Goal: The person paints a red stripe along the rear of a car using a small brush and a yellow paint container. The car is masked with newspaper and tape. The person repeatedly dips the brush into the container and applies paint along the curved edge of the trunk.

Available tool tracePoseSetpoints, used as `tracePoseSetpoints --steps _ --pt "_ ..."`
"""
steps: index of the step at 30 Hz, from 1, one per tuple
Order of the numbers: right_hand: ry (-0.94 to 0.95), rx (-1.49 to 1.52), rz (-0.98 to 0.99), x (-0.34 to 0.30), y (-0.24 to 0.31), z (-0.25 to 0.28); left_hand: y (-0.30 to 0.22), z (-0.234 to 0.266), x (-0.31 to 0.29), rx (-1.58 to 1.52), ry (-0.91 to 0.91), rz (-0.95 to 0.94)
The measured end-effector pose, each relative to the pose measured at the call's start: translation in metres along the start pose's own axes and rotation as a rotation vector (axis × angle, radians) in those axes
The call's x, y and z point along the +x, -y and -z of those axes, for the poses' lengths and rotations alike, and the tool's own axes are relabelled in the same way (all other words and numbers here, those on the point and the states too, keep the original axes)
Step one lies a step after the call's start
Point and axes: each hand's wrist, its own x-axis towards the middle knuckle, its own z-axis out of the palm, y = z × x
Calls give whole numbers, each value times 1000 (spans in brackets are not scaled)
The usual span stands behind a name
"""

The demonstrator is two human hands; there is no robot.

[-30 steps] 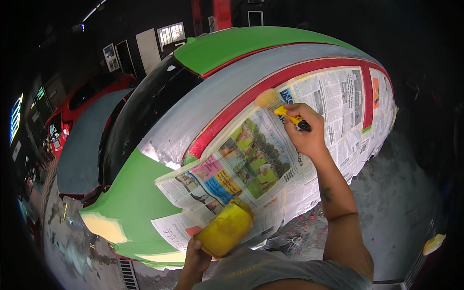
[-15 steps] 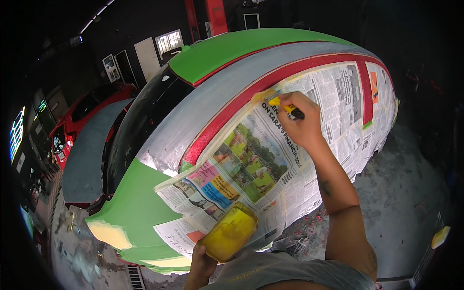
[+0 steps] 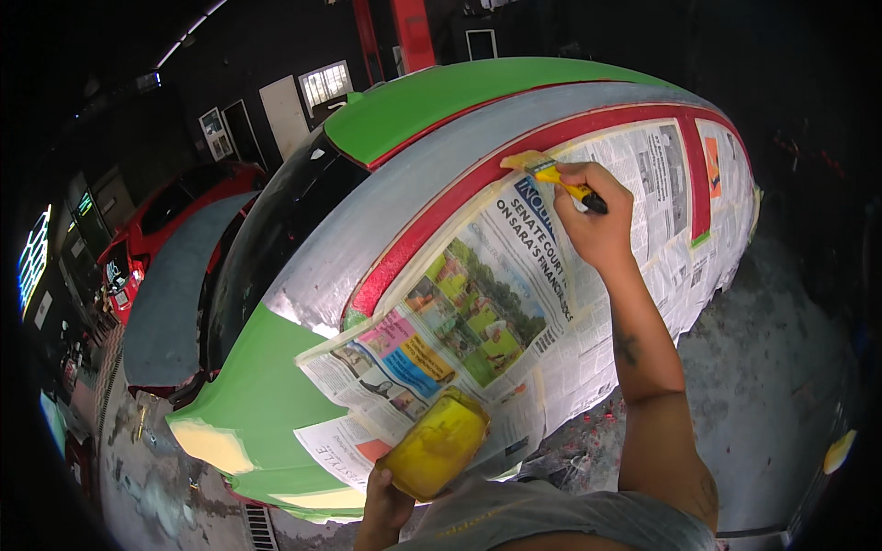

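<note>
My right hand (image 3: 597, 216) is closed around the yellow and black handle of a paintbrush (image 3: 548, 172). Its pale bristles rest at the red window frame (image 3: 432, 236) of a car, along the upper border of the newspaper (image 3: 537, 358) covering the side. Low in the view, my left hand (image 3: 390, 500) grips a yellow, stained plastic container (image 3: 439, 445) from below, fingers partly hidden behind it. What the container holds cannot be made out. Above the red frame runs a grey-primed roof rail (image 3: 367, 196), and the roof (image 3: 496, 87) is green.
A green front fender (image 3: 266, 386) with cream patches lies to the left, beside the dark windshield (image 3: 276, 225). Another red car (image 3: 170, 216) stands behind the grey hood (image 3: 161, 312). A floor drain grate (image 3: 260, 528) is at the lower left, and a red post (image 3: 411, 37) rises behind.
My right hand has moved right and slightly up with the paintbrush along the red frame, uncovering more newspaper print. My left hand and the container stay in nearly the same place.
</note>
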Motion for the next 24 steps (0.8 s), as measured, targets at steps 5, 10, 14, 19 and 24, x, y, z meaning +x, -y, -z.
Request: tracePoseSetpoints --steps 5,10,14,19,24 --pt "137 -65 112 6 -2 -1 2 1 3 25 -19 -20" --pt "26 22 107 15 -1 -11 3 5 5 21 -1 -21" --pt "187 2 140 3 14 -16 6 6 5 21 -21 -25" --pt "98 -78 224 8 21 -17 3 9 6 16 7 -21" --pt "259 -27 104 9 35 -12 0 12 4 21 -13 -12"
